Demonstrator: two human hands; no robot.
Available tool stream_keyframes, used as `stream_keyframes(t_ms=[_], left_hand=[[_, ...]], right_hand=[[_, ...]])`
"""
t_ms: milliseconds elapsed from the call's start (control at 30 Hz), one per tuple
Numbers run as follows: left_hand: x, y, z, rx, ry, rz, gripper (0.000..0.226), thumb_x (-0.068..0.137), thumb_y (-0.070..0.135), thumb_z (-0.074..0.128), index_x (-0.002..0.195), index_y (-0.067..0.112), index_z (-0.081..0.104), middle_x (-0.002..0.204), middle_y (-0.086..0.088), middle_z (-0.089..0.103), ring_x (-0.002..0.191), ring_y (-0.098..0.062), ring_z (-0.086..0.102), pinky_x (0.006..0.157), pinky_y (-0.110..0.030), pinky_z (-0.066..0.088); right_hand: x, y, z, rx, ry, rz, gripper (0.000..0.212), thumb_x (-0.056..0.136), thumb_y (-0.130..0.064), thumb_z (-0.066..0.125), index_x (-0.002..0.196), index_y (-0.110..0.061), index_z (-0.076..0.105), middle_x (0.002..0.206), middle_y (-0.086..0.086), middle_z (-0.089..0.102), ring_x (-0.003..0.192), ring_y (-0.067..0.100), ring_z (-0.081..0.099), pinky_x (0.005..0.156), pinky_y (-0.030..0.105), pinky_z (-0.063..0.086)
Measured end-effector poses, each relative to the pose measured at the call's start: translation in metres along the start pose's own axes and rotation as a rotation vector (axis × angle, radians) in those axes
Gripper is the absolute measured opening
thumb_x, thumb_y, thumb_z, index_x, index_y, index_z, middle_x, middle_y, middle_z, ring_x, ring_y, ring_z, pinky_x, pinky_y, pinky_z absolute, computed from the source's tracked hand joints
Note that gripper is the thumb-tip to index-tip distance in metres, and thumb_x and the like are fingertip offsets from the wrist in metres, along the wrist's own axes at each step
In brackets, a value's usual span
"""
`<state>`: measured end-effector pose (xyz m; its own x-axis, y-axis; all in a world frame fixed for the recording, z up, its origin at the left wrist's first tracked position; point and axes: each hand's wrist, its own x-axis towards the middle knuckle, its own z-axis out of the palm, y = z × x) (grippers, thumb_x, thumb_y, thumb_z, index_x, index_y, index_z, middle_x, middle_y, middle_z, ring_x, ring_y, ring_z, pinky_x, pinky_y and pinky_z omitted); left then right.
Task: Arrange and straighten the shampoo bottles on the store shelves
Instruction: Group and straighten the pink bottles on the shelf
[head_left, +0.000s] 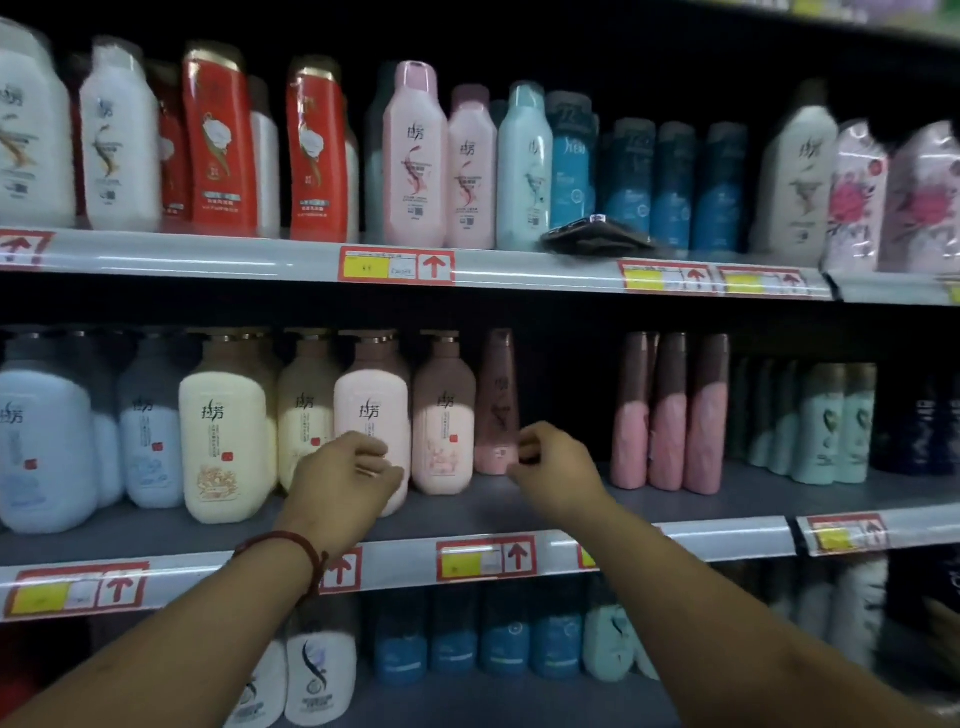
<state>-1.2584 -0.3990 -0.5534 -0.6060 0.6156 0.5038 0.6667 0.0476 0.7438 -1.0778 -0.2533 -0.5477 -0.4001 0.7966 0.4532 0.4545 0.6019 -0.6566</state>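
On the middle shelf (727, 535) stand cream, pink and pale blue shampoo bottles. My left hand (345, 480), a red cord on its wrist, hovers with loosely curled fingers in front of a pink bottle (371, 410) and holds nothing. My right hand (553, 467) is just in front of the base of a slim dark pink bottle (498, 405), fingers curled, with nothing gripped. A second pink bottle (444, 415) stands between the two hands. A cream bottle (223, 441) stands further left.
The top shelf carries white, red, pink and blue bottles, with a dark flat object (597, 236) lying at its front edge. Three slim pink bottles (670, 415) stand right of a gap on the middle shelf. Blue and white bottles fill the lower shelf.
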Motion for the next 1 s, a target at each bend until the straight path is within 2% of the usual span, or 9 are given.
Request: stream_keyframes(t_ms=[67, 200, 300, 400, 667, 767, 833, 933, 1000], left_hand=[[-0.002, 0.018, 0.022, -0.037, -0.073, 0.037, 0.017, 0.084, 0.018, 0.070, 0.101, 0.022, 0.069, 0.090, 0.010, 0.070, 0.083, -0.006, 0.064, 0.071, -0.016, 0.046], [0.001, 0.044, 0.080, -0.141, -0.265, 0.075, 0.020, 0.080, 0.018, 0.072, 0.099, 0.023, 0.068, 0.091, 0.005, 0.070, 0.085, -0.015, 0.067, 0.081, -0.027, 0.056], [0.007, 0.059, 0.128, -0.148, -0.382, 0.097, 0.030, 0.085, 0.016, 0.074, 0.113, 0.018, 0.066, 0.104, 0.000, 0.070, 0.094, -0.015, 0.068, 0.085, -0.022, 0.053], [0.016, 0.071, 0.173, -0.124, -0.395, 0.099, 0.033, 0.089, 0.018, 0.072, 0.121, 0.016, 0.064, 0.110, 0.000, 0.069, 0.098, -0.014, 0.067, 0.085, -0.019, 0.050], [0.048, 0.092, 0.269, -0.153, -0.405, 0.057, 0.053, 0.087, 0.021, 0.074, 0.134, 0.013, 0.052, 0.127, -0.005, 0.061, 0.116, -0.023, 0.061, 0.105, -0.042, 0.049], [0.052, 0.099, 0.296, -0.210, -0.438, 0.062, 0.049, 0.080, 0.026, 0.075, 0.122, 0.020, 0.050, 0.120, -0.004, 0.064, 0.111, -0.025, 0.064, 0.101, -0.042, 0.051], [0.055, 0.103, 0.307, -0.228, -0.426, 0.046, 0.049, 0.078, 0.032, 0.079, 0.115, 0.019, 0.049, 0.115, -0.001, 0.064, 0.105, -0.021, 0.063, 0.092, -0.031, 0.050], [0.062, 0.102, 0.313, -0.217, -0.356, 0.042, 0.050, 0.077, 0.025, 0.086, 0.115, 0.012, 0.055, 0.108, -0.002, 0.065, 0.096, -0.018, 0.061, 0.071, -0.021, 0.045], [0.069, 0.097, 0.310, -0.193, -0.345, 0.055, 0.046, 0.077, 0.019, 0.086, 0.115, 0.010, 0.061, 0.112, -0.005, 0.068, 0.097, -0.017, 0.062, 0.074, -0.021, 0.048]], right_hand=[[0.000, 0.019, -0.022, -0.010, 0.061, 0.032, 0.039, 0.091, -0.010, 0.065, 0.129, -0.006, 0.057, 0.121, 0.010, 0.066, 0.107, 0.024, 0.062, 0.087, 0.024, 0.045], [0.005, 0.064, -0.054, -0.056, 0.172, 0.096, 0.033, 0.093, -0.003, 0.057, 0.126, -0.003, 0.059, 0.119, 0.013, 0.066, 0.109, 0.027, 0.061, 0.083, 0.019, 0.037], [0.013, 0.095, -0.067, -0.094, 0.197, 0.135, 0.036, 0.092, -0.005, 0.057, 0.129, -0.005, 0.058, 0.122, 0.014, 0.066, 0.111, 0.030, 0.061, 0.088, 0.021, 0.038], [0.027, 0.116, -0.071, -0.116, 0.192, 0.169, 0.038, 0.092, -0.010, 0.058, 0.130, -0.006, 0.058, 0.120, 0.015, 0.068, 0.112, 0.032, 0.061, 0.089, 0.024, 0.041], [0.046, 0.143, -0.072, -0.044, 0.278, 0.158, 0.022, 0.088, 0.000, 0.051, 0.102, 0.002, 0.068, 0.098, 0.018, 0.072, 0.096, 0.034, 0.065, 0.081, 0.032, 0.048], [0.046, 0.152, -0.069, -0.023, 0.287, 0.129, 0.022, 0.088, 0.001, 0.051, 0.100, 0.001, 0.069, 0.090, 0.013, 0.071, 0.084, 0.026, 0.062, 0.073, 0.025, 0.045], [0.045, 0.156, -0.068, -0.014, 0.275, 0.106, 0.026, 0.086, 0.005, 0.049, 0.102, -0.001, 0.070, 0.086, 0.007, 0.067, 0.079, 0.018, 0.059, 0.068, 0.015, 0.040], [0.050, 0.162, -0.069, 0.062, 0.189, 0.106, 0.040, 0.082, 0.008, 0.047, 0.115, -0.003, 0.067, 0.101, 0.009, 0.072, 0.095, 0.023, 0.067, 0.090, 0.028, 0.054], [0.055, 0.165, -0.071, 0.120, 0.150, 0.128, 0.042, 0.085, 0.008, 0.049, 0.122, -0.003, 0.065, 0.105, 0.010, 0.073, 0.101, 0.022, 0.068, 0.098, 0.033, 0.054]])
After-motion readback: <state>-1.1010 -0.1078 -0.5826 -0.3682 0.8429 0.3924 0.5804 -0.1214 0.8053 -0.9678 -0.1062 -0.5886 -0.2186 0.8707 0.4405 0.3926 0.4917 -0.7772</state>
